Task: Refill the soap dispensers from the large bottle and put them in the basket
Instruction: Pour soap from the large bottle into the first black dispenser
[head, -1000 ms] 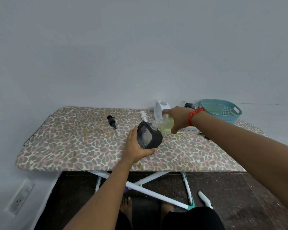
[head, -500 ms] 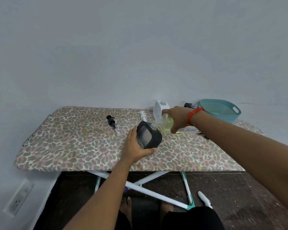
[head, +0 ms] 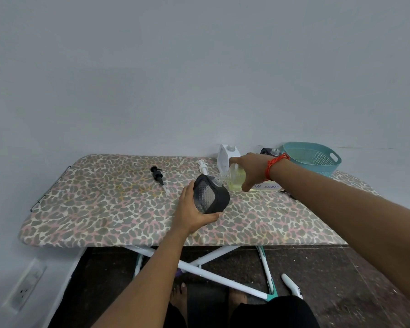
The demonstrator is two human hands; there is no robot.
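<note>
left hand (head: 192, 215) - fingers curled round the dark grey square soap dispenser (head: 219, 197), held tilted above the leopard-print ironing board (head: 104, 209). right hand (head: 252, 170) clamps the large clear bottle (head: 236, 182) of yellow-green liquid, at 2 o'clock from the dispenser - its neck meets the dispenser's opening. teal perforated plastic basket (head: 314, 162) sits at 2 o'clock of the right hand, apart.

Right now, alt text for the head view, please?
The right hand tips a large clear bottle of yellow-green soap against the neck of a dark grey square dispenser held in the left hand, over a leopard-print ironing board. A black pump and a white pump lie on it; a teal plastic basket sits far right.
</note>
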